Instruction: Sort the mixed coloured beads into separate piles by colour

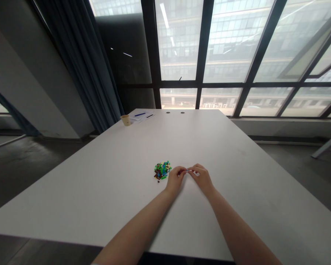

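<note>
While the left hand (175, 179) and right hand (202, 179) pinch a small bluish piece (187, 170), plastic bricks (162, 170) lie close by on the white table (105, 191).

Left to right: tan cup (125, 120) far off at 11 o'clock from the hands; papers (142, 116) with a blue pen (139, 114) beside it, near 11; green, blue, brown and cream plastic bricks in a loose heap at 10 o'clock, just beside the left hand, apparently not touching. Left fingertips (181, 170) and right fingertips (191, 169) meet in a narrow grip on the small bluish piece, too tiny to identify, above the table.
</note>
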Motion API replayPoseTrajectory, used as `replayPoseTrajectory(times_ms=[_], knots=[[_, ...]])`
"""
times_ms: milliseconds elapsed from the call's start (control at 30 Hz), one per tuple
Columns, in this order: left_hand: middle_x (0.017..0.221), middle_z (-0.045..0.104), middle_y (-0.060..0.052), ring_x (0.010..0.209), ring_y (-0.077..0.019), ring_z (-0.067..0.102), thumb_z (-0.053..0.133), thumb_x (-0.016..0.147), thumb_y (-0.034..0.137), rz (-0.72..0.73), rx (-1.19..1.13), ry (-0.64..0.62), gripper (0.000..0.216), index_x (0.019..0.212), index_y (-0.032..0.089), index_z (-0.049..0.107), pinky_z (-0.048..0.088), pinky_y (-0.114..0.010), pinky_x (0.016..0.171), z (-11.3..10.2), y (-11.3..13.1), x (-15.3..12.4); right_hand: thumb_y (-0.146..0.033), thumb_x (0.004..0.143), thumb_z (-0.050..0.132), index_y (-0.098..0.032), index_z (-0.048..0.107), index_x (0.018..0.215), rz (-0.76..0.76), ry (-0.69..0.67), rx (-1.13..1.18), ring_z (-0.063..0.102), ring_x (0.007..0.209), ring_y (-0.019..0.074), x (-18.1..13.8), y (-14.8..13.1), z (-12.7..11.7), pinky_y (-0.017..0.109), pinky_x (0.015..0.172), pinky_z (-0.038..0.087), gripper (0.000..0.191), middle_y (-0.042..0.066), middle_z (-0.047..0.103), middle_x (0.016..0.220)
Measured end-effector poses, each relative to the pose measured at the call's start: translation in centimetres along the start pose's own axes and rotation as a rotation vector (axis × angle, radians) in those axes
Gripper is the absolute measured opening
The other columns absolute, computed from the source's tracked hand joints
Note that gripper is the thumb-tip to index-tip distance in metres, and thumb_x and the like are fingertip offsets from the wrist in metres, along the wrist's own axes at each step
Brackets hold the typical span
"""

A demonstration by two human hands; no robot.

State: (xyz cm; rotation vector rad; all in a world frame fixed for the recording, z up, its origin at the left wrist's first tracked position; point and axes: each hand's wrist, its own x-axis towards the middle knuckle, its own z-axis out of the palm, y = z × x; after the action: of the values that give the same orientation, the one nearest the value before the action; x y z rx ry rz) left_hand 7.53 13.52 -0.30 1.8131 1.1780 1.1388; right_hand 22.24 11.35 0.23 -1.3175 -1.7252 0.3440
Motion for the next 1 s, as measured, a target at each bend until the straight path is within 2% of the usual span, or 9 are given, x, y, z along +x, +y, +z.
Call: replayPoseTrajectory(times_ms=[133,267,433,633,833,1000], knots=[[0.092,0.063,-0.006,0.085,-0.0163,0.056,0.046,0.079,0.019,0.042,0.223,0.015,0.02,0.089,0.018,0.063,0.044,-0.032,0.079,-2.1,0.3,0.6,-0.03,0.078,0.054,-0.021,0.069,0.079,0.138,0.05,-0.141,0.052,0.067,0.0136,1.1,1.2,0.5,0.026,0.068,0.041,0.017,0.002,0.059,0.071],[0.093,0.061,-0.005,0.095,-0.0216,0.05,0.05,0.078,0.026,0.132,0.598,-0.082,0.017,0.081,0.023,0.066,0.036,-0.039,0.086,-5.6,0.6,1.0,-0.031,0.077,0.054,-0.023,0.07,0.079,0.316,0.034,-0.319,0.052,0.066,0.0126,2.9,2.4,1.1,0.025,0.063,0.037,0.019,0.002,0.058,0.073],[0.095,0.061,-0.005,0.096,-0.0227,0.049,0.049,0.079,0.032,0.112,0.703,-0.087,0.019,0.081,0.025,0.067,0.032,-0.04,0.084,-8.3,0.2,1.1,-0.032,0.078,0.052,-0.024,0.071,0.081,0.395,0.007,-0.373,0.055,0.073,0.0149,3.8,2.8,2.0,0.027,0.067,0.036,0.02,0.003,0.062,0.08],[0.099,0.061,-0.005,0.098,-0.0218,0.048,0.047,0.079,0.027,0.053,0.697,-0.098,0.021,0.086,0.025,0.067,0.032,-0.04,0.084,-7.9,-0.3,1.1,-0.037,0.079,0.048,-0.022,0.069,0.088,0.383,0.028,-0.342,0.057,0.076,0.0166,2.9,3.4,1.7,0.028,0.068,0.039,0.027,0.005,0.066,0.084],[0.1,0.06,-0.004,0.099,-0.0225,0.048,0.055,0.073,0.03,0.099,0.712,-0.193,0.015,0.08,0.026,0.068,0.031,-0.041,0.085,-6.8,0.2,0.7,-0.039,0.078,0.045,-0.021,0.069,0.078,0.386,0.046,-0.279,0.055,0.059,0.0152,0.7,3.0,0.2,0.025,0.056,0.038,0.03,0.003,0.063,0.064],[0.098,0.061,-0.004,0.099,-0.0222,0.049,0.051,0.076,0.023,0.091,0.7,-0.2,0.017,0.077,0.024,0.068,0.032,-0.041,0.085,-6.6,-0.2,0.8,-0.039,0.077,0.045,-0.02,0.069,0.078,0.413,0.043,-0.215,0.048,0.049,0.0131,0.2,2.3,-0.4,0.023,0.049,0.033,0.031,0.0,0.055,0.053]])
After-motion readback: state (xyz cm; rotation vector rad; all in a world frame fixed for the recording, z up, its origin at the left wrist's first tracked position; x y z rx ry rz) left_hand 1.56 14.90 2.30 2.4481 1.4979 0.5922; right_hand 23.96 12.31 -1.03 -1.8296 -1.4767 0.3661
